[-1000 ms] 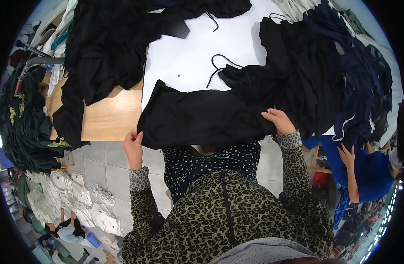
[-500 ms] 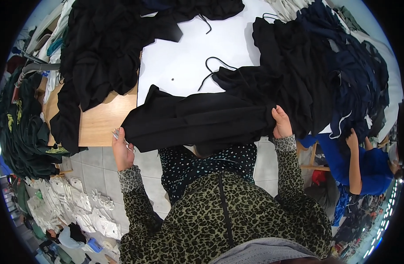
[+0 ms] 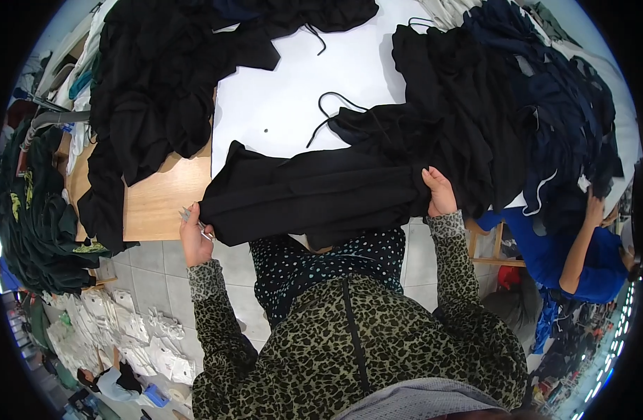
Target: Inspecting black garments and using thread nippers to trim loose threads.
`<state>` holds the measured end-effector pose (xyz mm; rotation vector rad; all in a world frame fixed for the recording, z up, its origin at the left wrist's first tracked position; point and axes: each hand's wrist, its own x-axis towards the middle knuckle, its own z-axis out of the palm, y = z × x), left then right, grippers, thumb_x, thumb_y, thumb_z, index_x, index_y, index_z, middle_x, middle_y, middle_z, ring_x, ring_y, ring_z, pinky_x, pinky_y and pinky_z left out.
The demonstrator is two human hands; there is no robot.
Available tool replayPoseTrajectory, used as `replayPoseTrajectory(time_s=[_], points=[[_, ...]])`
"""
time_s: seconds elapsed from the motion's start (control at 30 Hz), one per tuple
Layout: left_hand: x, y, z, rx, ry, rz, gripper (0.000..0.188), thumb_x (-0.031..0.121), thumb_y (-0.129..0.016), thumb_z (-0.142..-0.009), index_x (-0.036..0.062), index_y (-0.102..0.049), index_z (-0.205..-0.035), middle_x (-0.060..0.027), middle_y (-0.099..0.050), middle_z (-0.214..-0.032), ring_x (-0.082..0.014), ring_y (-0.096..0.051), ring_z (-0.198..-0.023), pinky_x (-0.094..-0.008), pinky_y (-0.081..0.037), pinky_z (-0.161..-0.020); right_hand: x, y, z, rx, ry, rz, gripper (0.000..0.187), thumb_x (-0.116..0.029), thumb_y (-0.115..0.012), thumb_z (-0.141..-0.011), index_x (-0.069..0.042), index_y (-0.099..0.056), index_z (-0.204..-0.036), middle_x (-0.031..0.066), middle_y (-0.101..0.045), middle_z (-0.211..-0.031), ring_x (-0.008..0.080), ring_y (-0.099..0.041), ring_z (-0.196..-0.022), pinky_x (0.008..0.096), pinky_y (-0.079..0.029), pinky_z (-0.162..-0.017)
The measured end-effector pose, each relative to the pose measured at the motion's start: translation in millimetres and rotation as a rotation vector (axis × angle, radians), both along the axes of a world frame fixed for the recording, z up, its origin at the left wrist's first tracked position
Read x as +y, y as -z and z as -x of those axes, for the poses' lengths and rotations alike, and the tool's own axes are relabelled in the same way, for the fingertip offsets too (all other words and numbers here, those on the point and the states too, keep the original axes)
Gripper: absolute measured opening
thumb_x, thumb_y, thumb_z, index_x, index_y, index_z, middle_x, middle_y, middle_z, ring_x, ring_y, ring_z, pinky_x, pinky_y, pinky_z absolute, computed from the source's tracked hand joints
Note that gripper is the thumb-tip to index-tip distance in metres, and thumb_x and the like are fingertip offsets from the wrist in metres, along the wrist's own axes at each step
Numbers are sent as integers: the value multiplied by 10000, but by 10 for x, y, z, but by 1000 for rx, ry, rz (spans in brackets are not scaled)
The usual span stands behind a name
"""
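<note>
Stretched between two bare hands, a black garment (image 3: 314,192) lies across the near edge of a worktable, its long folds running left to right. The left hand (image 3: 197,245) pinches the garment's near left corner between thumb and fingers, with a small silver metal tool (image 3: 205,229) tucked in the same hand, perhaps parked there so that the thumb and fingers can grip cloth; its exact kind is hard to make out. The right hand (image 3: 442,194) pinches the opposite end, slightly farther from the body. Held at both ends, the cloth spans the space between the hands, a grip that appears to draw it fairly straight and limit sagging, while its near side overhangs the table edge above the wearer's lap. Just beyond lies bunched black fabric with a black drawstring (image 3: 320,106) trailing over a white sheet (image 3: 265,98); whether it belongs to the held piece cannot be told. Black clothing is heaped at far left (image 3: 150,84) and at right (image 3: 461,105), apparently set aside so that the white middle has room. Farther right, a co-worker in blue (image 3: 591,259) reaches toward navy garments (image 3: 545,84).
</note>
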<state>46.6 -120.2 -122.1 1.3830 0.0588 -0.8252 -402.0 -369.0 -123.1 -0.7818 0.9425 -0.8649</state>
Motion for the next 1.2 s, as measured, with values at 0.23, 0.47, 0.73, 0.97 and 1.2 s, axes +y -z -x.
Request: replayPoseTrajectory(time_s=[0.23, 0.47, 0.73, 0.97, 1.2], points=[[12, -29, 17, 42, 7, -3, 118, 217, -649, -872, 135, -578, -919, 68, -523, -707, -42, -466, -538, -193, -346, -422, -9, 85, 30, 8, -4, 4, 134, -114, -538, -926, -9, -585, -997, 43, -648, -959, 110, -605, -857, 237, -481, -803], [-74, -130, 67, -162, 58, -135, 109, 191, -665, -855, 106, -600, -868, 60, -518, -624, -39, -410, -414, -198, -300, -348, -25, 211, 104, 25, 79, 17, 133, -122, -548, -922, -23, -598, -994, 48, -649, -937, 134, -620, -837, 259, -499, -784], [13, -82, 13, -114, 79, -138, 140, 212, -663, -853, 80, -632, -888, 48, -566, -649, -45, -456, -451, -205, -313, -363, -40, 207, 111, 9, 26, -3, 129, -154, -538, -936, -40, -583, -975, 51, -652, -947, 145, -624, -845, 271, -503, -789], [43, -216, 59, -31, 135, -79, 141, 214, -656, -859, 81, -632, -896, 63, -525, -636, -38, -454, -500, -194, -325, -416, -42, 189, 117, 46, 29, 3, 131, -166, -549, -933, -43, -579, -964, 43, -644, -946, 135, -610, -848, 270, -496, -793], [57, -345, 133, -21, 192, -96, 122, 210, -671, -848, 102, -630, -889, 71, -514, -638, -32, -453, -513, -190, -331, -432, -13, 165, 97, 44, 13, 9, 136, -167, -539, -939, -39, -577, -968, 40, -644, -950, 132, -609, -847, 268, -495, -789]])
